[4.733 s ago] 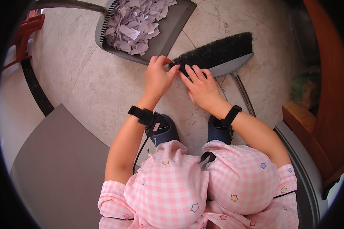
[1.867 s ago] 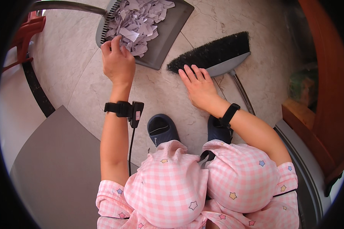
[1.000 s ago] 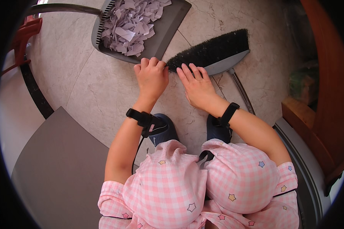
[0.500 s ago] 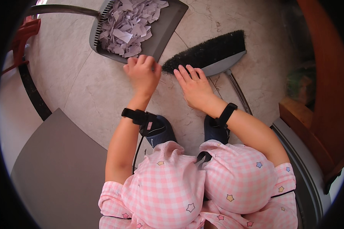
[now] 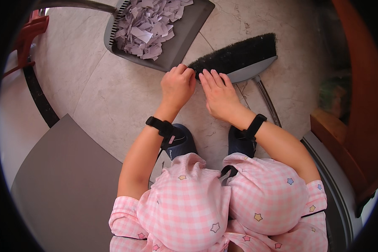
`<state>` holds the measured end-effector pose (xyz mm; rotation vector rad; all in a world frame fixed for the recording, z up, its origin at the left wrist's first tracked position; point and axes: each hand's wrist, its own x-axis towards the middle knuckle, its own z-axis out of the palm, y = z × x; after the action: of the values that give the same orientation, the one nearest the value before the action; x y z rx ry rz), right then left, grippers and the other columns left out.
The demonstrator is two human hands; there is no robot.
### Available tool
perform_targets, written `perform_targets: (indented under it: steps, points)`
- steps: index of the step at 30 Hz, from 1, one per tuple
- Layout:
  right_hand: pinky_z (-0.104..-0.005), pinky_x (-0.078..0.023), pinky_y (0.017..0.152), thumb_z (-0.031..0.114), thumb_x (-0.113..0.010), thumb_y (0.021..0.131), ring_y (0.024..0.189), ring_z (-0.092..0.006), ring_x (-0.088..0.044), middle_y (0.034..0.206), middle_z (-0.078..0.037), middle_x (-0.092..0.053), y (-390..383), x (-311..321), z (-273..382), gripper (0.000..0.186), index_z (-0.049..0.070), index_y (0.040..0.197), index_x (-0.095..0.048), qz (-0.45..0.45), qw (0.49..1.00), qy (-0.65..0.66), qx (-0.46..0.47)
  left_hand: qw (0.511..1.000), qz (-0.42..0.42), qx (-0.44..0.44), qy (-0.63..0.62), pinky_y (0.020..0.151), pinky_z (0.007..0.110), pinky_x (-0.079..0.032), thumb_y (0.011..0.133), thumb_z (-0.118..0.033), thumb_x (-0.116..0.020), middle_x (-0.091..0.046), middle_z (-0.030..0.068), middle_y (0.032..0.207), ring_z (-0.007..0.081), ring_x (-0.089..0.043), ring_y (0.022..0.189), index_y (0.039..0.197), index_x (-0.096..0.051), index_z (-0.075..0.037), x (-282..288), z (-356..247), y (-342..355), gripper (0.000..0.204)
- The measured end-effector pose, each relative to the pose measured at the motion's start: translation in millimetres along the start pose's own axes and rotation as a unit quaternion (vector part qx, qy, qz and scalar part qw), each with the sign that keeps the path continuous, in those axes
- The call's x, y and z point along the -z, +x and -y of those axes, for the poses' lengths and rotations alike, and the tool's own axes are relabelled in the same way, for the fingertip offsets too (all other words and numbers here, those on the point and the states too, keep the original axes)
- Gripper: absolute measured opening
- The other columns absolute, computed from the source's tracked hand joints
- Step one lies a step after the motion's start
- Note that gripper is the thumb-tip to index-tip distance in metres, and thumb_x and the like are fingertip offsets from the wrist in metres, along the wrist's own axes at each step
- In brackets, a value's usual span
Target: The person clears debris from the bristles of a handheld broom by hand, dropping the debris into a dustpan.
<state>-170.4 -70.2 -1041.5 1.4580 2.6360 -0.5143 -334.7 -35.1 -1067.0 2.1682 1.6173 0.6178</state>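
Observation:
I crouch over a pale stone floor. A grey dustpan lies ahead, filled with several torn scraps of pale paper. To its right lies a broom head with black bristles and a grey back. My left hand rests on the floor at the left tip of the bristles, fingers curled together; whether it pinches a scrap is hidden. My right hand lies flat beside it, fingers spread, touching the bristles' edge. Both wrists wear black bands.
The broom's metal handle runs toward my right knee. A grey mat covers the floor at lower left. A red frame stands at upper left, wooden furniture at right. My dark slippers show above pink checked trousers.
My left hand went to the dustpan and came back to the floor by the bristles. It now sits closer to my right hand, which has stayed put.

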Motion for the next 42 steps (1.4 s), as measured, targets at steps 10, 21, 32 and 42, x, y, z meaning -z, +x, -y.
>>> perform_targets:
  steps: [10,21,32,42]
  points:
    - [-0.0432,-0.028,0.106,0.019,-0.055,0.079,0.125,-0.0302,-0.040,0.138,-0.017,-0.043,12.2,-2.6,-9.3,0.059,-0.005,0.132,-0.045,-0.008,0.999,-0.032,0.004,0.988,0.058,0.033,0.138,0.057,0.034,-0.048,0.073,-0.019,-0.069,-0.058,0.0014,0.079,0.0214,-0.059,0.074,0.076,-0.064,-0.012,-12.4,-9.7,22.0,0.009]
    - [-0.0422,-0.025,0.107,0.019,-0.056,0.079,0.129,-0.0295,-0.038,0.140,-0.016,-0.041,6.2,16.3,-7.8,0.063,-0.003,0.136,-0.040,0.013,1.000,-0.026,0.010,0.990,-0.084,0.070,0.084,0.063,0.035,-0.048,0.072,-0.014,-0.069,-0.060,0.0015,0.084,0.0230,-0.060,0.076,0.077,-0.063,-0.013,31.4,8.0,34.4,0.007]
    - [-0.0413,-0.026,0.106,0.012,-0.056,0.078,0.126,-0.0301,-0.041,0.136,-0.016,-0.045,12.1,22.8,10.6,0.065,0.000,0.138,-0.036,-0.042,0.997,0.060,0.008,0.954,-0.121,0.194,0.194,0.073,0.040,-0.042,0.077,-0.020,-0.067,-0.060,0.0002,0.090,0.0256,-0.058,0.083,0.092,-0.064,-0.014,107.9,64.1,68.9,0.017]
    - [-0.0415,-0.035,0.098,0.012,-0.065,0.074,0.115,-0.0297,-0.046,0.120,-0.013,-0.052,37.4,-1.5,-42.1,0.045,0.002,0.117,-0.056,-0.175,0.965,0.187,-0.054,0.981,-0.156,0.022,0.115,0.071,0.036,-0.042,0.076,-0.002,-0.066,-0.060,0.0011,0.092,0.0265,-0.053,0.080,0.091,-0.065,-0.010,39.5,32.9,66.4,0.017]
